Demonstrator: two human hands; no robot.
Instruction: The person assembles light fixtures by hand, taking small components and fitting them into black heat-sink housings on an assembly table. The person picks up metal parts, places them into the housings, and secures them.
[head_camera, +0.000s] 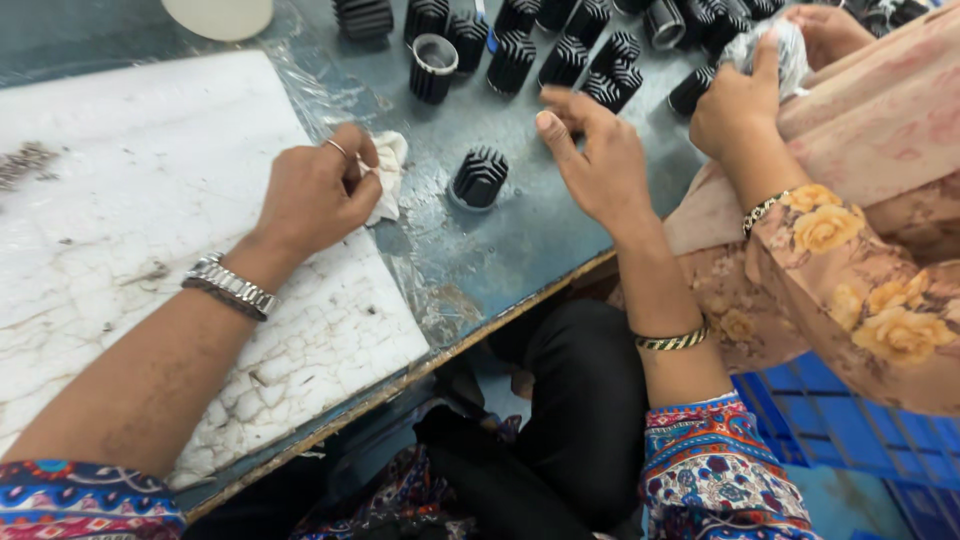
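On the table (520, 240), left hand (315, 195) grips a white cloth (388, 170); right hand (595, 160), open, reaches toward finned black cylinders (600, 70), one cylinder (480, 178) standing between them.

A matt black finned part (480, 178) stands on smooth blue-grey metal table (520, 235), with soft white cloth (388, 175) at nine o'clock beside a cracked white board (150, 200).

You wear bright patterned sleeves (715, 470), a silver wristwatch (230, 287), a finger ring (337, 148), a gold-black bangle (672, 341) and black trousers (570, 420).
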